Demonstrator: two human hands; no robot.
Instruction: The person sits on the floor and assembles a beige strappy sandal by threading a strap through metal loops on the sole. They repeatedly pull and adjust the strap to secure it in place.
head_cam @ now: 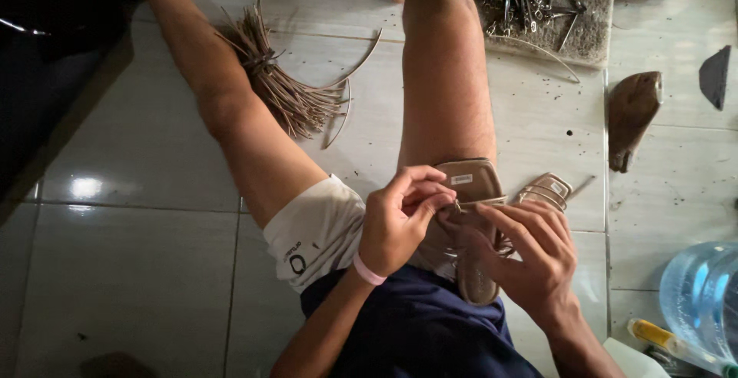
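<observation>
Sandal [470,182] on knee | left hand [396,220] pinching strap buckle | right hand [534,259] gripping straps | step: fastening strap, likely | next: steady fine pinch

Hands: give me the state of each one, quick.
Left hand: fingers pinched shut on a thin strap of the tan sandal lying on the knee.
Right hand: fingertips closed on the same sandal, steadying it.

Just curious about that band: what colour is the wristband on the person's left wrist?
Pink. The wristband sits just below the left hand; the head view shows it best.
</observation>
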